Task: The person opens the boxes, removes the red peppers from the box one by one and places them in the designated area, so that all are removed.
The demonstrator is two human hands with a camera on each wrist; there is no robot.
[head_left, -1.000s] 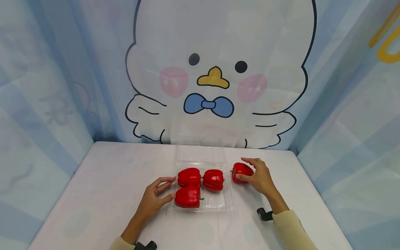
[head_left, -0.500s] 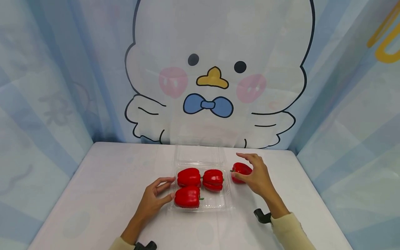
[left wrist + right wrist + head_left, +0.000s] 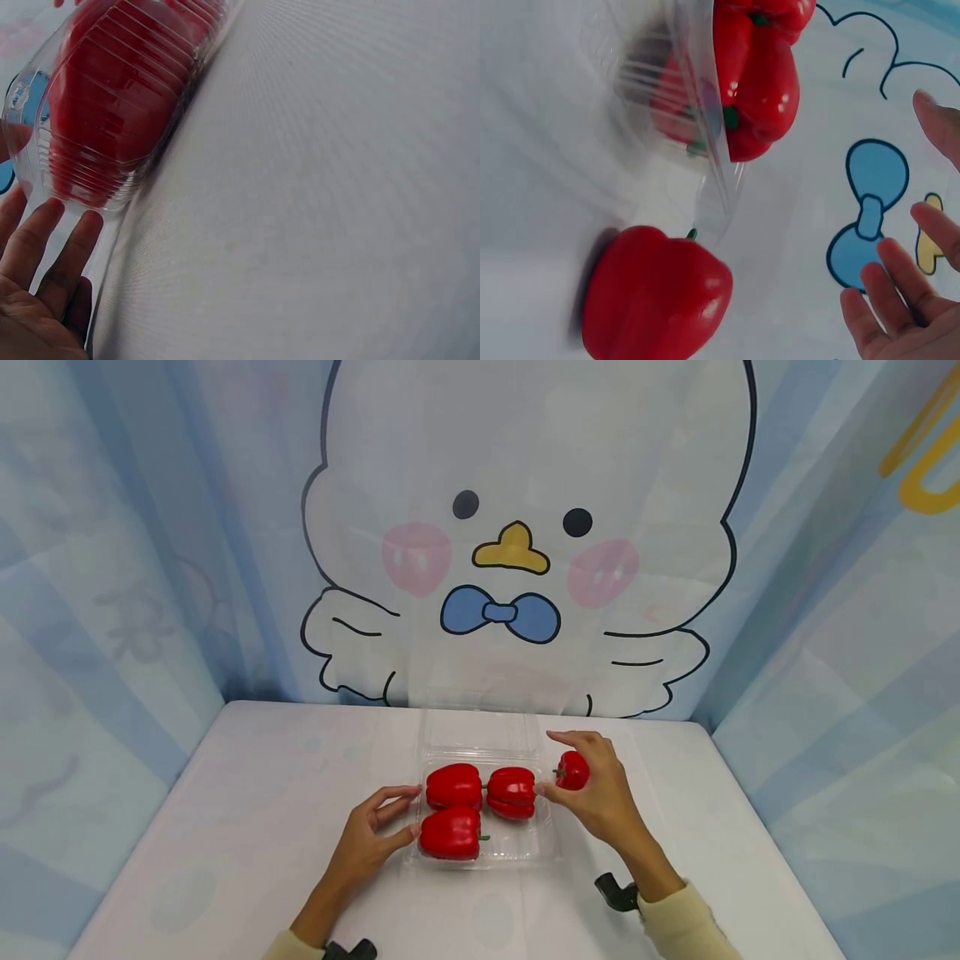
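A clear plastic box with its lid folded back holds three red bell peppers: one at back left, one at front left and one at right. My left hand rests its extended fingertips against the box's left side; the left wrist view shows the fingers at the ribbed wall. A fourth bell pepper lies on the table right of the box. In the head view my right hand partly covers it. The right hand's fingers are spread, with nothing held, its thumb near the box's right rim.
The clear lid lies at the back of the white table. Behind stands a curtain with a cartoon bird, and more blue curtains close in both sides. A black wrist mount sits on each forearm.
My right hand has moved left, away from the loose bell pepper and toward the box's right side. The left hand and the peppers have stayed in place.
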